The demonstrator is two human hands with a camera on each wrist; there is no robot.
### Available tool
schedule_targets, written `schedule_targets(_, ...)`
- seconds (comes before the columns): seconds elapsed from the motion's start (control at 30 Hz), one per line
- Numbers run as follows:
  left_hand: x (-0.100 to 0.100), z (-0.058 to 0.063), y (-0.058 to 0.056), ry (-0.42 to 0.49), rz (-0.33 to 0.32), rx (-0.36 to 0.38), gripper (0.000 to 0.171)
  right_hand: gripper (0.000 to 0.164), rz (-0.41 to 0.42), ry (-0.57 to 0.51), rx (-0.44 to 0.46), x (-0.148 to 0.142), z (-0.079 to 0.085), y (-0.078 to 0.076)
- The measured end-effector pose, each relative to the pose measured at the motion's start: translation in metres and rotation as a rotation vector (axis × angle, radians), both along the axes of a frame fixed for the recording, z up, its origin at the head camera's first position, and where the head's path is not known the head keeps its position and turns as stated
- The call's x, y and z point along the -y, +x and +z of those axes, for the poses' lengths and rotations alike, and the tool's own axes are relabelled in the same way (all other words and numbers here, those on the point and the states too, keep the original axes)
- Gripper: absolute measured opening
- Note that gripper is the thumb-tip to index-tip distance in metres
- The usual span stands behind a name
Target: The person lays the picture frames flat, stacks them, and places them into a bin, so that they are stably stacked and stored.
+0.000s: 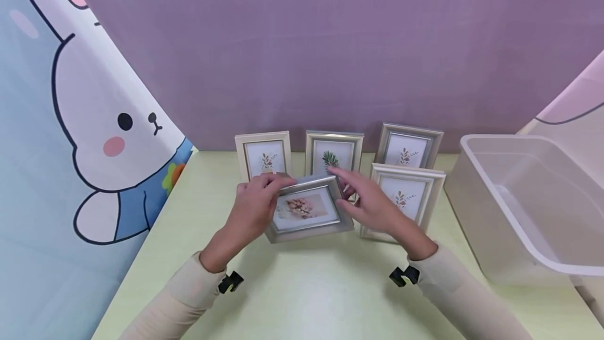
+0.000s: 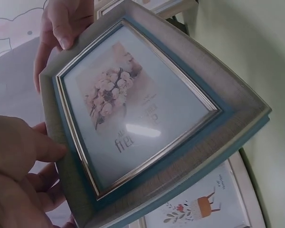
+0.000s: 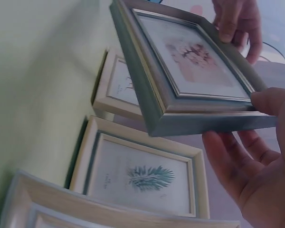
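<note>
A silver-grey picture frame (image 1: 308, 209) with a pink flower print is held up above the table, tilted, face toward me. My left hand (image 1: 255, 204) grips its left side, thumb on the front in the left wrist view. At the upper right corner, my right hand (image 1: 370, 201) pinches the frame, with the thumb (image 3: 268, 100) on the face and the fingers behind. Behind it stand a cream frame (image 1: 239, 156) with a plant print and a pale gold frame (image 1: 310, 153) with a green leaf print, both partly hidden.
To the right, a silver frame (image 1: 436, 143) stands at the back, with a cream frame (image 1: 431, 193) in front of it. A beige plastic bin (image 1: 486, 224) sits at the table's right side. A purple cloth (image 1: 306, 56) hangs behind the pale green table (image 1: 321, 287).
</note>
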State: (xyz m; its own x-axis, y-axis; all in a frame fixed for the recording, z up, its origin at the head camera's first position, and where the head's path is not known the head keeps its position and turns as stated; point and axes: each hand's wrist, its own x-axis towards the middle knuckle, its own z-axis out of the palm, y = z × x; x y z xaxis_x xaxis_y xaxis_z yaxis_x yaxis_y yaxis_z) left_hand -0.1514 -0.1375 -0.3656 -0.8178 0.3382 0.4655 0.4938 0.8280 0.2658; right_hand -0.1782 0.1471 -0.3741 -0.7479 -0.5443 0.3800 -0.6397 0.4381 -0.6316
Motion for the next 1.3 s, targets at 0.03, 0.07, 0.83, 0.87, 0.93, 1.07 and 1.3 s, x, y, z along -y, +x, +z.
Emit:
schedule_targets(0.03, -0.001, 0.001, 0.001, -0.018, -0.001, -0.007, 0.04, 0.07, -0.001, -0.011, 0.007, 0.0, -0.002, 0.001)
schedule_targets(0.07, -0.002, 0.003, 0.002, -0.034, -0.003, -0.015, 0.041, 0.069, -0.002, -0.026, 0.017, 0.0, -0.005, 0.002)
schedule_targets(0.83, -0.001, 0.016, 0.007, -0.135, -0.053, -0.228, 0.037, 0.063, -0.122, -0.26, -0.088, 0.0, -0.043, 0.021)
schedule_targets(0.87, 0.001, 0.018, 0.007, -0.116, -0.044, -0.202, 0.034, 0.063, -0.127, -0.268, -0.085, -0.001, -0.044, 0.021)
schedule_targets(0.93, 0.006, 0.02, 0.007, -0.072, -0.024, -0.153, 0.031, 0.063, -0.137, -0.286, -0.084, -0.003, -0.045, 0.022)
schedule_targets(1.07, 0.017, 0.023, 0.008, 0.001, 0.003, -0.073, 0.028, 0.065, -0.153, -0.309, -0.108, -0.008, -0.046, 0.023)
schedule_targets(1.3, 0.037, 0.02, 0.003, 0.162, -0.019, 0.111, 0.037, 0.066, -0.145, -0.344, -0.139, -0.013, -0.047, 0.024)
